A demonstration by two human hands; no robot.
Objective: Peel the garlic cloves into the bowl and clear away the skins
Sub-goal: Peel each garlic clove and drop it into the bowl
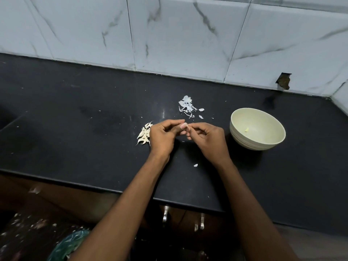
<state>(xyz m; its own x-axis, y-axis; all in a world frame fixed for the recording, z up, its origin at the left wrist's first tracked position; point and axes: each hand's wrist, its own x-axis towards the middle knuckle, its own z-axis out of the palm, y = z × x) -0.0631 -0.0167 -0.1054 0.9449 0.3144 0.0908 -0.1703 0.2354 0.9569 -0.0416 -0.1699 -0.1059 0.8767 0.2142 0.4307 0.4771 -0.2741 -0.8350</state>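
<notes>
You are pinching a single garlic clove (pixel 183 129) between both hands above the desk (pixel 94 119): your left hand (pixel 163 135) is curling its fingers round one end while your right hand (pixel 206 138) is nipping the other with thumb and fingertips, so both grips are clamped on it. Most of the clove is hidden, so its long axis cannot be told for sure, though it seems to be running across, from one grip to the other. The bowl (pixel 257 129), already holding one peeled clove (pixel 246 129), is sitting just outboard of your right grip, so that hand is the nearer for the drop. The unpeeled cloves (pixel 144 134) are lying just beyond your left grip, and the loose skins (pixel 188 105) are lying on the far side of both.
</notes>
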